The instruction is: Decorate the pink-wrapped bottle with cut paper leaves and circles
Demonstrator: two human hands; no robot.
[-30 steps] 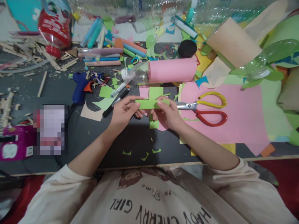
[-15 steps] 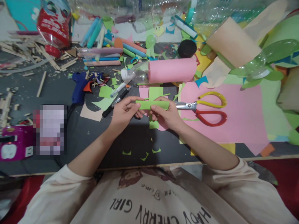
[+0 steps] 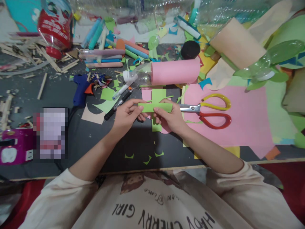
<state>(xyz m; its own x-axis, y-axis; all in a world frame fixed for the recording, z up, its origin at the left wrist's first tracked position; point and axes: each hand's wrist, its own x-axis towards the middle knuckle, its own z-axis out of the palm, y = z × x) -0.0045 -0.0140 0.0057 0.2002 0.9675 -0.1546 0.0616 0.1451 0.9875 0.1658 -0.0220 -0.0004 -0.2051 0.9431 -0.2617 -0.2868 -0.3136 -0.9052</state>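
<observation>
A narrow strip of green paper (image 3: 149,108) is stretched level between my two hands. My left hand (image 3: 130,114) pinches its left end between thumb and fingers. Toward the other end, my right hand (image 3: 170,117) grips the strip with the thumb on top. Beneath and behind it lie another green paper strip (image 3: 159,94), running up and down, and a pink paper piece (image 3: 146,93), partly covered by my hands. Scissors (image 3: 194,108) with one yellow and one red handle lie right of my right hand, the blade tips hidden behind it.
A clear bottle wrapped in pink paper (image 3: 176,71) lies beyond my hands. A blue glue gun (image 3: 80,89), a black pen (image 3: 118,105) and a phone (image 3: 52,133) are to the left. Pink sheets (image 3: 245,117) spread rightward. Green scraps (image 3: 146,159) lie near the table's front edge.
</observation>
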